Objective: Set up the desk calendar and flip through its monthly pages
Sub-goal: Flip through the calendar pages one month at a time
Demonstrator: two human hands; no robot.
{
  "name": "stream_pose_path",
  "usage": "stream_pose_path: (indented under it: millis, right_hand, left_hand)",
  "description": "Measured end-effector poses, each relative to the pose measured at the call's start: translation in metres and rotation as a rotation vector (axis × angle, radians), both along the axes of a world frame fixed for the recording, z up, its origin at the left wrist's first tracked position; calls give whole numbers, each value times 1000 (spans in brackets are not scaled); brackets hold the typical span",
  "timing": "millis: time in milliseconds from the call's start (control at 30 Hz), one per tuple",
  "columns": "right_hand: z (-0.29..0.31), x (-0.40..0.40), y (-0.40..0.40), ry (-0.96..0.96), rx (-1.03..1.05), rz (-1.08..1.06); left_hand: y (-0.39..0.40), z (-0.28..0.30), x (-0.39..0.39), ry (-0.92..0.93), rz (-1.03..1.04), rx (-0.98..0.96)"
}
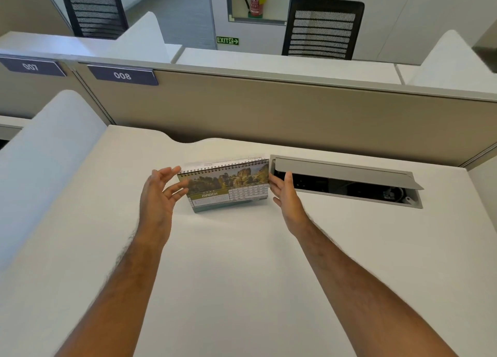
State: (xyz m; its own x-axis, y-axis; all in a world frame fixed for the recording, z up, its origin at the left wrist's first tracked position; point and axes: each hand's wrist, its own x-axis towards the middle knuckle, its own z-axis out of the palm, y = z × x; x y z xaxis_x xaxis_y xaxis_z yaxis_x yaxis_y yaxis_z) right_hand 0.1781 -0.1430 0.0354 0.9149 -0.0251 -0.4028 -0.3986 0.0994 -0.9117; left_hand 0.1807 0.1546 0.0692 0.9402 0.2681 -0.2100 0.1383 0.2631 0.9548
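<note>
A spiral-bound desk calendar [228, 188] stands upright on the white desk [242, 276], showing the MARCH page with a landscape photo and a date grid. Flipped pages hang over the back of the spiral. My left hand [161, 195] hovers at the calendar's left edge with fingers spread, its fingertips near the spiral corner. My right hand [286, 195] is flat and open beside the calendar's right edge, close to it or just touching.
A grey cable hatch [347, 172] with its lid raised lies in the desk right of the calendar. A beige partition [269, 109] closes the back, with a white side divider [48, 154] on the left. Office chairs stand beyond.
</note>
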Motion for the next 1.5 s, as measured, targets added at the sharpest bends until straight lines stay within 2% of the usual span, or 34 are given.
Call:
stream_pose_path:
  millis: [133, 267, 400, 500, 700, 967, 1100, 1233, 1500]
  right_hand:
    - [0, 0, 0, 3, 5, 1]
    - [0, 0, 1, 6, 6, -3]
    - [1, -1, 3, -2, 8, -5]
    - [1, -1, 2, -7, 1, -1]
    - [2, 0, 2, 2, -6, 3]
    - [3, -1, 3, 0, -3, -7]
    - [3, -1, 3, 2, -5, -7]
    - [2, 0, 3, 4, -9, -11]
    - [-1, 3, 4, -6, -50, -31]
  left_hand:
    - [-6, -16, -4, 32, 165, 137]
    - [-19, -35, -11, 177, 106, 284]
    - [-35, -46, -27, 238, -78, 295]
    - [-44, -47, -38, 249, -117, 292]
    - [-51, -48, -51, 256, -35, 364]
    - [-47, -51, -54, 233, -37, 428]
    - [-47, -52, -52, 260, 72, 510]
    - [-43, -53, -50, 262, 145, 448]
    - [-38, -48, -54, 248, 100, 371]
